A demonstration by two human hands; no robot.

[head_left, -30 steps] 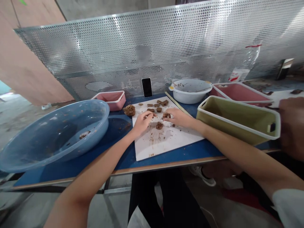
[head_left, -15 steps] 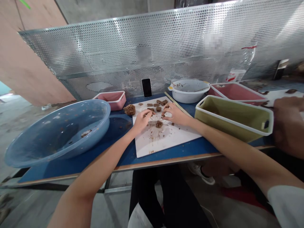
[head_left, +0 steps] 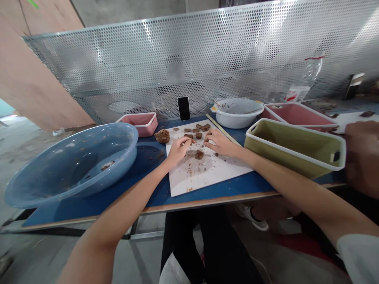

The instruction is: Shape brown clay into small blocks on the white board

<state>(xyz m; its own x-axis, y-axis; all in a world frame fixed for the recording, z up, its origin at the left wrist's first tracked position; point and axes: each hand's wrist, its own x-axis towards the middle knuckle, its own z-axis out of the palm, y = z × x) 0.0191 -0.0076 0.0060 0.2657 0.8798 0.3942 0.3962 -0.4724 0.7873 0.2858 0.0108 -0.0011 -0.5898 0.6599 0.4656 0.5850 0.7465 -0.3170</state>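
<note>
Over the left part of a white board [head_left: 189,181] is my left hand [head_left: 180,150], its fingers curled near the board; whether a small brown bit is between them is too small to tell. My right hand [head_left: 218,142] is over the right part, fingers bent and apart, with nothing visible in them. Between and below the hands lies a crumbly brown lump [head_left: 199,154] among crumbs. Several flat brown pieces [head_left: 199,135] lie just beyond the fingers. A larger rough brown ball [head_left: 162,136] rests at the board's left edge.
To the left stands a big blue basin [head_left: 71,165], with a small pink tub [head_left: 145,124] behind it. A phone [head_left: 184,108] leans on the mesh panel. At right are a white bowl [head_left: 237,118], a green bin [head_left: 293,157], a pink bin [head_left: 308,116] and another person's arm [head_left: 363,157].
The fingers of my right hand have opened and moved slightly away from the brown bit they were at. My left hand has shifted only a little. The view has moved slightly.
</note>
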